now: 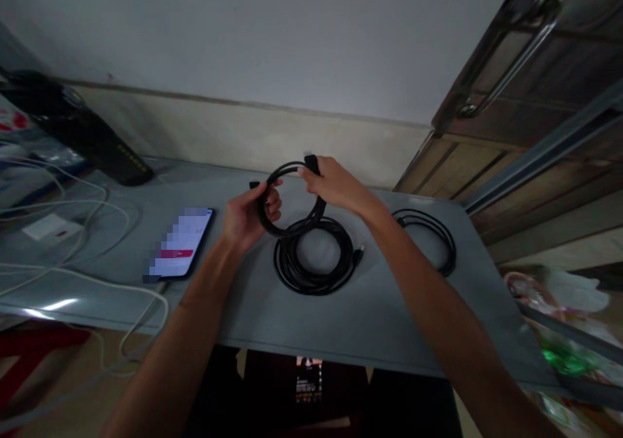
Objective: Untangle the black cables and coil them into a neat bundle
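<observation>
My left hand (249, 214) grips the left side of a coiled black cable (287, 231), its fingers curled round the loops. On the coil's upper right, my right hand (331, 182) pinches the cable beside a black connector (311, 163). Another connector end (254, 185) sticks out above my left thumb. The held coil is raised above the table. Just below it, a second black cable coil (316, 289) lies flat, with its plug (359, 254) pointing right. A third black cable (450, 240) rests farther right, partly hidden by my right forearm.
A lit phone (180, 246) lies on the grey table (272, 321) at left, near white cables (92, 279) and a white adapter (52, 228). A black bottle (97, 139) stands at the back left. The wall borders the table's back; a metal-handled door (516, 68) is at right.
</observation>
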Demonstrator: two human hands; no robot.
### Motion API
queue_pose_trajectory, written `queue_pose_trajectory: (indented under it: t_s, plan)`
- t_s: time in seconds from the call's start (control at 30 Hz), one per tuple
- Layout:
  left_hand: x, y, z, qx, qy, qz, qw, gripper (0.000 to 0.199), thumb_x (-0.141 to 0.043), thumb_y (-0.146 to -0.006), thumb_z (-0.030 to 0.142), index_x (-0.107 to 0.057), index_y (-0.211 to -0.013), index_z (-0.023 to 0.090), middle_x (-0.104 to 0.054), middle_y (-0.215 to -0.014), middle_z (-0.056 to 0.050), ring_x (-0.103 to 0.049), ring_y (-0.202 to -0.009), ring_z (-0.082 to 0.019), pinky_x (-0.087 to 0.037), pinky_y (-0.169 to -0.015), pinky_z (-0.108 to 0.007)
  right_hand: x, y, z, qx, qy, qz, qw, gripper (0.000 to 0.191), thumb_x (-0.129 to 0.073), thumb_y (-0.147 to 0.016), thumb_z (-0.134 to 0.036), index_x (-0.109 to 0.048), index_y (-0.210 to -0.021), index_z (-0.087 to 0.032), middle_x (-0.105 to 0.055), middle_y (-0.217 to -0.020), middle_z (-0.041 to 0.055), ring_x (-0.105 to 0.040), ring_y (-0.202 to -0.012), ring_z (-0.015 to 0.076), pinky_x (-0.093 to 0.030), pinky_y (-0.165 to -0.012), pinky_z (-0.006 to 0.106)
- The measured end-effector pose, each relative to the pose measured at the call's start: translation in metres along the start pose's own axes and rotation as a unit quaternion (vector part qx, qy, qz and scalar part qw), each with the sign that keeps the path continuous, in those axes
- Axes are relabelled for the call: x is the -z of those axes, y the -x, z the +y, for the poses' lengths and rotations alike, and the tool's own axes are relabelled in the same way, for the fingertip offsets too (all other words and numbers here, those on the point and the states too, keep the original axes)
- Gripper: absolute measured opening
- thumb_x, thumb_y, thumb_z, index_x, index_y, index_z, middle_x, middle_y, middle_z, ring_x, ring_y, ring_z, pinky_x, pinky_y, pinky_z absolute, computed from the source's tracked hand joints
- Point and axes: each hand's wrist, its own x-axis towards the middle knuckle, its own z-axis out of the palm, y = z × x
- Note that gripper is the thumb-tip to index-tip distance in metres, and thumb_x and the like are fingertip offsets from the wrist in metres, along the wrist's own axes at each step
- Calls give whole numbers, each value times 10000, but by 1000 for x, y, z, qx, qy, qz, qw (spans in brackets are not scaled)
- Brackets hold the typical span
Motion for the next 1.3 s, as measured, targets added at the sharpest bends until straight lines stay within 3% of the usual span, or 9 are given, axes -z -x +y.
queue_pose_trajectory:
  t_s: [0.13,0.27,0.37,0.47,0.63,0.73,0.9,1.17,1.3]
  plan:
    - [8,2,-2,31,-140,-69,987,280,-930,-871,358,-736,-870,156,-590,-746,-8,-533,-589,-105,-441,-468,-183,35,20,1,-81,-62,-191,976,317,-616,-1130,-325,-606,-835,-210,-744,-765,44,-644,-557,159,-568,-549,282]
    - [19,5,-3,147,-301,-169,927,393,-965,-857,458,-827,-1120,201,-668,-752,2,-494,-472,-77,-343,-385,-171,49,28,4,-145,-15,-373,916,381,-660,-1093,-440,-735,-860,-148,-836,-814,112,-730,-591,192,-601,-529,272]
    - [25,6,-4,204,-367,-218,881,497,-965,-860,457,-833,-1294,253,-704,-781,6,-577,-493,-106,-368,-379,-174,41,26,6,-163,64,-433,884,319,-695,-1078,-392,-793,-928,-129,-860,-847,94,-784,-674,196,-614,-581,257]
    - [26,5,-2,191,-380,-242,872,504,-957,-874,461,-848,-1323,260,-725,-812,-2,-633,-567,-119,-450,-436,-169,31,23,6,-165,148,-433,874,322,-746,-1070,-382,-820,-906,-115,-856,-846,97,-811,-717,209,-629,-644,278]
    - [25,6,0,175,-362,-241,883,518,-894,-933,571,-869,-1322,228,-811,-974,-79,-711,-651,-154,-563,-514,-213,29,23,4,-172,173,-393,886,467,-869,-996,-533,-849,-1170,-101,-867,-918,117,-831,-766,260,-624,-659,323]
    - [23,7,-1,162,-346,-207,901,576,-897,-928,597,-858,-1357,215,-831,-1015,-102,-711,-631,-170,-523,-447,-230,34,23,2,-142,244,-347,894,569,-859,-994,-612,-845,-1214,-88,-868,-984,148,-827,-794,278,-592,-670,338]
    - [18,5,-6,87,-357,-135,920,615,-908,-904,651,-890,-1305,185,-804,-896,-95,-639,-588,-160,-416,-401,-230,37,21,-4,-102,354,-323,871,610,-828,-1028,-604,-825,-1357,-90,-871,-1067,157,-819,-914,299,-539,-745,351]
    - [21,-2,-15,-72,-413,-57,906,477,-868,-940,657,-920,-965,184,-852,-1058,-136,-686,-762,-198,-446,-564,-280,30,19,-7,-94,388,-336,853,447,-799,-1067,-469,-850,-1307,-95,-870,-1210,165,-816,-1017,296,-508,-754,331]
    - [19,-2,-16,-94,-452,-66,885,485,-842,-966,676,-916,-1134,227,-865,-1209,-129,-769,-1094,-299,-589,-848,-347,24,16,-5,-103,377,-334,858,447,-797,-1073,-457,-849,-1305,-78,-874,-1160,181,-831,-1047,312,-568,-821,340]
